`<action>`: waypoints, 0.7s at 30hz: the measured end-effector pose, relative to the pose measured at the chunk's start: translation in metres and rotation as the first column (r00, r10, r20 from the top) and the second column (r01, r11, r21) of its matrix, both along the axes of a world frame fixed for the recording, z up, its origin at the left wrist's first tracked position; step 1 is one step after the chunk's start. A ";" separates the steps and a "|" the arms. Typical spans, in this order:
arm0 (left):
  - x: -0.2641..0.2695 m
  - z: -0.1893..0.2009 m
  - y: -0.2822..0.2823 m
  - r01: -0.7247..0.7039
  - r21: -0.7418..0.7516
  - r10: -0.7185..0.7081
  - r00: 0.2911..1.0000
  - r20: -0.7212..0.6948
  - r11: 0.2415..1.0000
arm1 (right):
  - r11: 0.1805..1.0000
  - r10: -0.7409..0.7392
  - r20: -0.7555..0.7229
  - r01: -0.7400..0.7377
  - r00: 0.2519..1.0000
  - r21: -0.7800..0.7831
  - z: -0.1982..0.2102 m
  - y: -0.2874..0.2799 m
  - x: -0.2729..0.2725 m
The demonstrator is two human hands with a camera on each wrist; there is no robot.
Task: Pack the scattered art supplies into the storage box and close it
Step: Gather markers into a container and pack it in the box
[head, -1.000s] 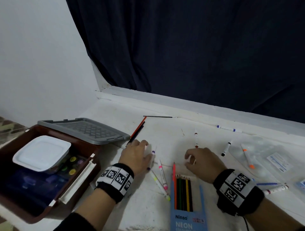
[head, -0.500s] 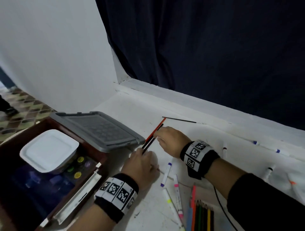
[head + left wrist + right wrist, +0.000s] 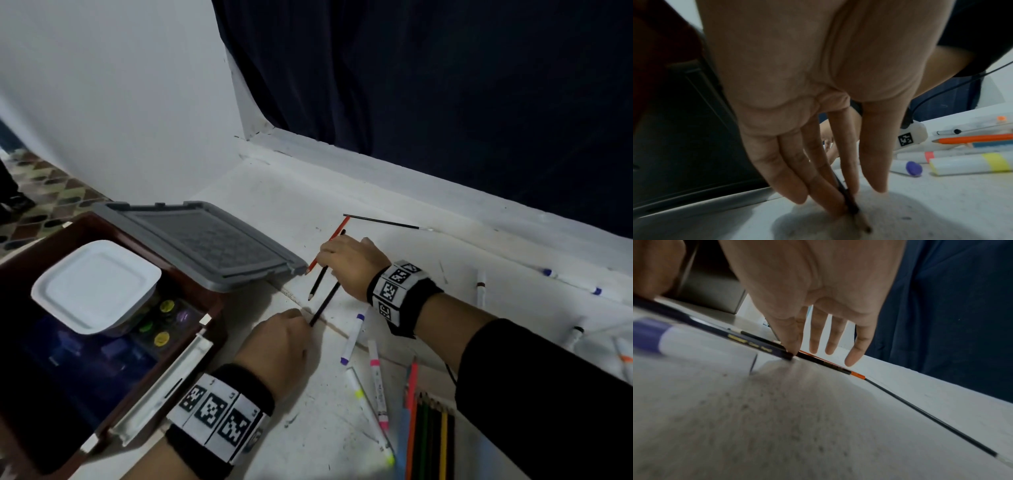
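You're working both hands on the loose pencils beside the grey lid of the storage box, which is sitting open at the white ledge's left end with a white tub and paint pots inside. Your left hand is pinching the tip end of one dark pencil between nearly straight fingers, point down on the ledge. Your right hand is lying over that dark pencil, a second black pencil and an orange pencil, with a fingertip pressing at the shafts and the other fingers straight; whether it's truly gripping any, I cannot tell. Risks: these are thin, smooth, round sticks on a hard, gritty painted surface, so they're likely rolling or fanning apart if you're lifting from one end only, and one could be slipping off toward the box edge. The thin black brush is lying just beyond, easy to be nudging away. Plastic markers are lying nearer you, unpacked.
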State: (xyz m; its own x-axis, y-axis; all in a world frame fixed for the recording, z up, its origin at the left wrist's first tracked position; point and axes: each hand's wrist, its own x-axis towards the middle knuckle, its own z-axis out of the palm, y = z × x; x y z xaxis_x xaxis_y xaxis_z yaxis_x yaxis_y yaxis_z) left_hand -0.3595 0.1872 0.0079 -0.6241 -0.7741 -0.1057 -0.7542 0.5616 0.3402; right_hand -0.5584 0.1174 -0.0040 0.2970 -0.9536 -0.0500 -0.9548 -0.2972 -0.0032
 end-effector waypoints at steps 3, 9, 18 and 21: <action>0.004 0.002 0.010 0.028 -0.049 -0.028 1.000 0.004 0.998 | 1.000 -0.017 -0.045 0.018 0.999 0.022 0.005 0.009 -0.002; 0.005 0.005 0.020 0.037 -0.031 -0.038 0.999 -0.006 0.999 | 0.997 -0.078 -0.241 0.073 0.967 -0.029 0.014 0.038 -0.009; 0.011 0.027 0.032 -0.025 0.073 0.036 0.988 -0.150 0.997 | 0.960 -0.266 -0.162 0.246 0.950 -0.132 0.035 0.115 -0.036; 0.009 0.042 0.039 -0.074 -0.023 0.059 0.918 -0.392 0.997 | 0.913 -0.342 -0.056 0.317 0.938 -0.256 0.043 0.149 -0.046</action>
